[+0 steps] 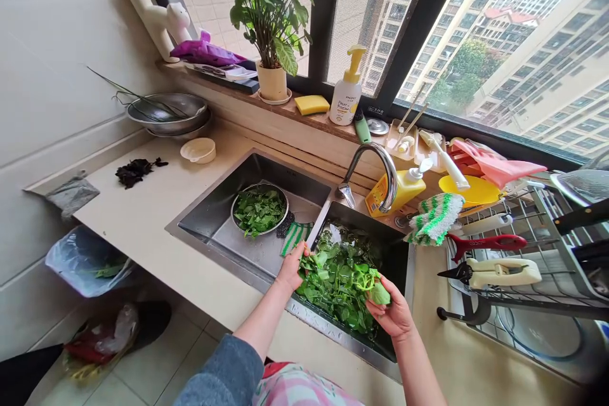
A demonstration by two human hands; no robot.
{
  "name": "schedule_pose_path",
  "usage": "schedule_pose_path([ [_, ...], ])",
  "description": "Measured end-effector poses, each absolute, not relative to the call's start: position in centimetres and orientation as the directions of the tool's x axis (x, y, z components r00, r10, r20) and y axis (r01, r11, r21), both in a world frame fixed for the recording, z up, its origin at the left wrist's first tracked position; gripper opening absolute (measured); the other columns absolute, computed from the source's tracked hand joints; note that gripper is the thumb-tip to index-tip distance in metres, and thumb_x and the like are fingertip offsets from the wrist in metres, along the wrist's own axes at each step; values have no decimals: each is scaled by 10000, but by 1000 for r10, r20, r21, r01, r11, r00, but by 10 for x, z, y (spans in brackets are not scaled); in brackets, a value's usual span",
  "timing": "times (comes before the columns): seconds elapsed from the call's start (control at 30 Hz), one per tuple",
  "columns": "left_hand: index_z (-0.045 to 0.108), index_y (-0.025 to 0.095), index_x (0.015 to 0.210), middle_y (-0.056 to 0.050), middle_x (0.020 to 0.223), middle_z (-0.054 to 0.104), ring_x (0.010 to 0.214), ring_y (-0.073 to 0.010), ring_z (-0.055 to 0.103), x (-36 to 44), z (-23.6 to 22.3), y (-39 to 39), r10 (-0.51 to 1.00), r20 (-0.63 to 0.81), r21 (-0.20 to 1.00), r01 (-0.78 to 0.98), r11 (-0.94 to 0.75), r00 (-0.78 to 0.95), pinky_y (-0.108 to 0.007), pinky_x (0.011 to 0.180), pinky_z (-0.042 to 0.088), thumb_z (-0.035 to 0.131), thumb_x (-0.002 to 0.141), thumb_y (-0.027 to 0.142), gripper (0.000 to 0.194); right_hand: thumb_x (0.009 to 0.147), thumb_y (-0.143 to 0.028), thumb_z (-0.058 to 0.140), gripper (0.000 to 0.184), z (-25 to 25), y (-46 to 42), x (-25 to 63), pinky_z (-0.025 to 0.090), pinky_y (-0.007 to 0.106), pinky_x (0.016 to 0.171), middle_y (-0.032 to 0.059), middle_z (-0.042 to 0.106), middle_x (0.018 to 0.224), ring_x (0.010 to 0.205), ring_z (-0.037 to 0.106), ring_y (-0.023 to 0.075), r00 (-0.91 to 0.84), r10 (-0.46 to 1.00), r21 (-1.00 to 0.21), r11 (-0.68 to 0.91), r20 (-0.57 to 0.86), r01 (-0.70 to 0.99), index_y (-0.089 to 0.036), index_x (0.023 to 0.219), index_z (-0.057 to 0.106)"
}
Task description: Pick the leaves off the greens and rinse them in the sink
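Observation:
Leafy greens point(333, 295) float in water in the right basin of the double sink point(404, 336). Over the basin's left side, my left hand point(291, 269) is closed on some of the leafy greens. At its right side my right hand point(392, 312) is closed around another bunch of leafy greens point(378, 292), with pale stems sticking out toward the middle. A round metal colander point(233, 216) stands in the left basin, with leafy greens point(259, 209) heaped inside. Between it and the divider lies a green-and-white striped cloth point(295, 238).
The faucet point(387, 171) arches over the right basin, beside a yellow detergent bottle point(404, 190). A dish rack point(518, 254) with scissors point(495, 271) stands to the right. On the left counter are a beige bowl point(198, 150), dark clumps point(136, 172) and stacked metal pans point(166, 111).

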State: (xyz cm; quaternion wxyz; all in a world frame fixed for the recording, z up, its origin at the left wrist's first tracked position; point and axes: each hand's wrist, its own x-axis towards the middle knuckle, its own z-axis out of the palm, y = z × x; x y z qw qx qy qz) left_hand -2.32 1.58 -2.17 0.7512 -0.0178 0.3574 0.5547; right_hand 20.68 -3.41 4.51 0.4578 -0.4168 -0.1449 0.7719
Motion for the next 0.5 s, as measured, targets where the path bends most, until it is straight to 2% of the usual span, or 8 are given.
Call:
schedule_pose_path([
  [0.1, 509, 154, 721, 62, 538, 509, 498, -68, 494, -13, -21, 6, 868, -473, 665, -584, 465, 153, -195, 541, 377, 673, 679, 354, 262, 767, -358, 580, 198, 34, -35, 202, 163, 133, 341, -82, 354, 489, 370, 183, 26, -327, 820, -387, -525, -470, -758, -193, 690, 503],
  [0.17, 506, 158, 722, 65, 523, 497, 486, -58, 470, -4, -15, -1, 879, -416, 782, -401, 477, 233, -191, 558, 365, 634, 710, 348, 229, 823, -357, 512, 201, 28, -34, 196, 184, 127, 340, -82, 345, 478, 367, 208, 34, -378, 826, -295, -517, -419, -803, -197, 701, 507],
  [0.23, 496, 168, 741, 71, 539, 486, 482, -48, 449, 2, -5, -5, 891, -359, 838, -324, 438, 278, -191, 576, 364, 588, 744, 350, 205, 854, -359, 469, 231, 26, -33, 188, 201, 126, 341, -80, 360, 484, 367, 227, 34, -440, 812, -218, -542, -383, -811, -194, 694, 495],
  [0.33, 490, 176, 796, 38, 683, 540, 499, -44, 435, 3, 11, -4, 910, -278, 872, -316, 373, 308, -191, 544, 368, 545, 770, 388, 221, 872, -363, 435, 286, 27, -30, 179, 207, 130, 334, -79, 370, 482, 359, 243, 28, -569, 734, -55, -629, -371, -776, -178, 656, 465],
  [0.43, 519, 179, 881, 0, 781, 565, 599, -79, 499, -1, 21, 0, 893, -197, 896, -295, 331, 404, -186, 511, 369, 591, 740, 393, 266, 879, -376, 411, 322, 29, -28, 174, 199, 138, 324, -82, 363, 470, 349, 251, 26, -658, 657, 83, -682, -368, -727, -174, 630, 439],
  [0.5, 554, 178, 968, -16, 814, 575, 696, -107, 531, -4, 24, 1, 881, -138, 915, -283, 289, 452, -200, 577, 396, 652, 699, 356, 336, 881, -375, 408, 333, 28, -28, 170, 196, 141, 323, -83, 362, 471, 347, 258, 24, -686, 635, 135, -692, -354, -710, -175, 614, 417],
])
